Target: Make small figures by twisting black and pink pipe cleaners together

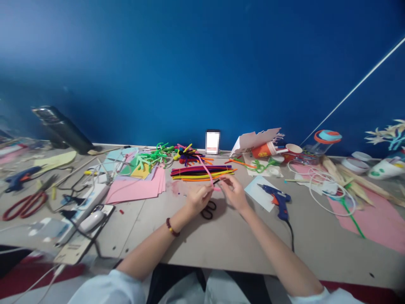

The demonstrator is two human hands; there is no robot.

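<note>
A pink pipe cleaner [207, 169] rises in a curve from between my hands, its lower end bent sideways. My left hand [198, 199], with a beaded bracelet at the wrist, pinches it near the bend. Close by on the right, my right hand [234, 193] has its fingers closed at the bent pink end. A short dark strip shows beside those fingertips; I cannot tell what it is. Black-handled scissors [209, 210] lie on the table below the hands, partly hidden. Just beyond, red, purple, yellow and orange pipe cleaners [202, 172] lie in a bundle.
A blue glue gun [280, 200] rests right on light blue paper [257, 192]. Pink sheets [136, 189], a power strip [84, 207] and red-handled scissors [27, 204] lie left. A phone [212, 142] stands against the blue wall. Paper cups [265, 150] and a coiled white cable [332, 185] are right.
</note>
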